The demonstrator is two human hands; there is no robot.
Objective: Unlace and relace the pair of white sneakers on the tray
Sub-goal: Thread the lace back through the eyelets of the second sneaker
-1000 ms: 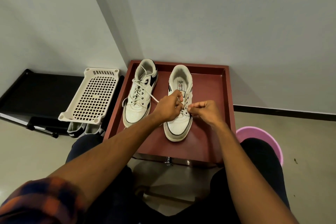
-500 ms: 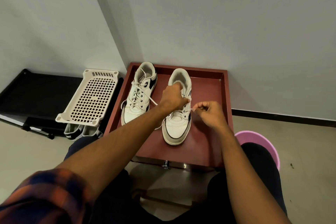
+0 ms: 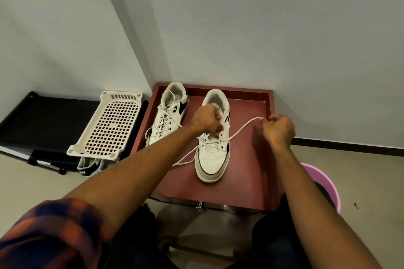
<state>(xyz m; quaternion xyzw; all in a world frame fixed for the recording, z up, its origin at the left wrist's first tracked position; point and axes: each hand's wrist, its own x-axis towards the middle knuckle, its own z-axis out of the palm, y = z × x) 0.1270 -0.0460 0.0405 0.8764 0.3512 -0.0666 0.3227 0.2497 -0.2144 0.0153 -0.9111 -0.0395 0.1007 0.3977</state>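
1. Laced sneaker [image 3: 167, 118]: stands on the left side of the maroon tray [image 3: 251, 170].
2. Left hand [image 3: 207, 121]: fingers curled, gripping the second sneaker [image 3: 211, 159] at its upper eyelets, mid-tray.
3. Right hand [image 3: 277, 130]: pinching the white lace [image 3: 240, 130], taut from an eyelet.

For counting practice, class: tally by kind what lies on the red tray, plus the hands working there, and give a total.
White sneakers: 2
Laces: 2
Hands: 2
Total: 6
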